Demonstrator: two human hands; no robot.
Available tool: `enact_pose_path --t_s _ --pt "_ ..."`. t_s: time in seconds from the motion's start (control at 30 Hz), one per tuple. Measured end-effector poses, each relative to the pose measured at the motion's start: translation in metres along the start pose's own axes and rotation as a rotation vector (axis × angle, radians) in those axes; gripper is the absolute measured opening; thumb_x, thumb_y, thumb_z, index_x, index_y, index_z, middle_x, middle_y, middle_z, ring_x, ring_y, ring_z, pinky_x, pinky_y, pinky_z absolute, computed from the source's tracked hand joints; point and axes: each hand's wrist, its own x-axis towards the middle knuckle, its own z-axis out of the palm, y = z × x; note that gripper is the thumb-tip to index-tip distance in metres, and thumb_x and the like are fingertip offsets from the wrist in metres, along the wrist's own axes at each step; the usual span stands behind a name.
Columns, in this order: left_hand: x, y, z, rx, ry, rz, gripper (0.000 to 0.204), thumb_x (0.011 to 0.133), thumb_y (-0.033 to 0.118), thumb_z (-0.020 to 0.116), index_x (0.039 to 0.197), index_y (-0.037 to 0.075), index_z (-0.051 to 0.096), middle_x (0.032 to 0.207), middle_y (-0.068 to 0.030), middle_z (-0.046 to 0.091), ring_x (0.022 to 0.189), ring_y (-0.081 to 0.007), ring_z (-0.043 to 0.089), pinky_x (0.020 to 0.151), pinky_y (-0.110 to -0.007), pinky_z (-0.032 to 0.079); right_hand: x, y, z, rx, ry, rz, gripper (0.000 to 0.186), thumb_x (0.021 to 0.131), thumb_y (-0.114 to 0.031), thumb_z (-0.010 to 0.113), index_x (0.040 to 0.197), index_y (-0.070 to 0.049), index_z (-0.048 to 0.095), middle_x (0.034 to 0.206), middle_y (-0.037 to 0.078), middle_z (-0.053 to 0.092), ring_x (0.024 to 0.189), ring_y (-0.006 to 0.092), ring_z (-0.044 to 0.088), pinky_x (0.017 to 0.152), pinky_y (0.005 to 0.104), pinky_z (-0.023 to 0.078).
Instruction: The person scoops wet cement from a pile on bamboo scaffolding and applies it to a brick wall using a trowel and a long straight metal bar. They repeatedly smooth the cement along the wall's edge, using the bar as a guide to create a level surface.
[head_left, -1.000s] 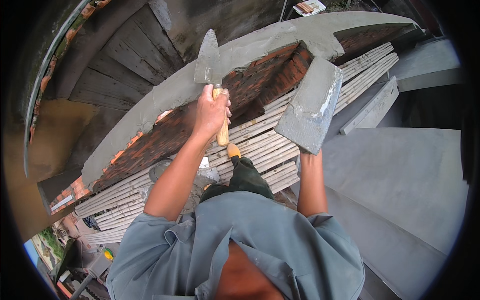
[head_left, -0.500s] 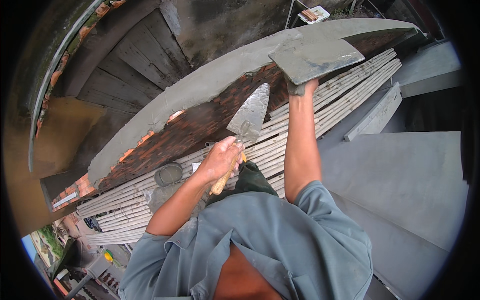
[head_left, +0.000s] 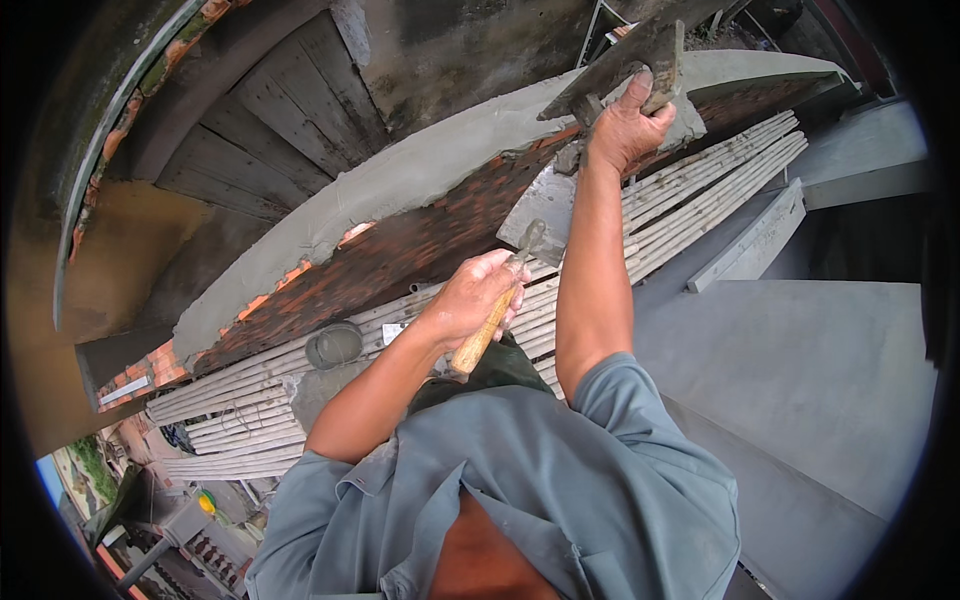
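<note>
My left hand (head_left: 470,298) is closed round the wooden handle of a pointed trowel (head_left: 540,205). Its mortar-smeared metal blade points up and away, partly hidden behind my right forearm. Farther out, my right hand (head_left: 630,128) grips a flat rectangular plastering float (head_left: 612,72), tilted so its handle side faces me. The float is over the curved top of a brick wall (head_left: 430,235); whether it touches cannot be told. Wet grey mortar (head_left: 370,195) coats that top in a long band with a ragged near edge, bare brick showing below.
Scaffolding of pale bamboo poles (head_left: 700,185) runs along the wall's near side. A round grey bucket (head_left: 335,345) stands on it at left. At right are a leaning plank (head_left: 752,235) and a smooth grey slab (head_left: 800,370). Wooden boards (head_left: 290,110) line the recess beyond the wall.
My right hand has turned the float from lying flat to steeply tilted and moved it up and away. My left hand and the trowel have shifted right, toward my right forearm.
</note>
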Motion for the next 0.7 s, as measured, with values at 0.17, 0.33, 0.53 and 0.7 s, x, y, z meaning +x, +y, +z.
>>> enact_pose_path --t_s 0.17,0.33,0.53,0.7 --pt "-0.015 0.016 -0.015 0.040 0.020 0.101 0.025 0.110 0.029 0.047 0.112 0.006 0.056 0.079 -0.0020 0.056 0.058 -0.0084 0.052 0.048 -0.024 0.046 0.059 -0.002 -0.018 0.179 -0.016 0.170 0.063 0.093 -0.060 0.070 0.099 0.000 0.054 0.079 0.010 0.063 0.068 0.0165 0.063 0.058 0.0324 0.056" --pt "-0.012 0.055 -0.023 0.205 0.128 0.147 0.021 0.108 0.022 0.045 0.115 0.006 0.057 0.082 -0.0019 0.056 0.066 -0.0080 0.054 0.055 -0.024 0.047 0.108 0.010 -0.085 0.436 -0.053 0.249 0.062 0.092 -0.057 0.073 0.112 -0.002 0.055 0.093 0.007 0.064 0.075 0.0181 0.064 0.063 0.0352 0.056" --pt "0.042 0.097 -0.006 0.752 0.251 0.405 0.028 0.098 0.022 0.053 0.119 0.002 0.056 0.084 -0.0086 0.063 0.067 -0.0170 0.059 0.059 -0.033 0.051 0.099 0.046 -0.181 0.379 -0.019 0.421 0.079 0.095 -0.055 0.069 0.143 0.004 0.047 0.138 0.015 0.059 0.118 0.0272 0.062 0.097 0.0398 0.053" --pt "0.137 0.111 0.015 1.338 0.385 0.511 0.026 0.098 0.018 0.055 0.111 -0.005 0.054 0.091 -0.0292 0.067 0.081 -0.0450 0.066 0.079 -0.052 0.052 0.069 0.074 -0.251 0.255 -0.087 0.582 0.079 0.098 -0.053 0.067 0.148 0.003 0.044 0.145 0.015 0.056 0.126 0.0287 0.059 0.104 0.0404 0.051"
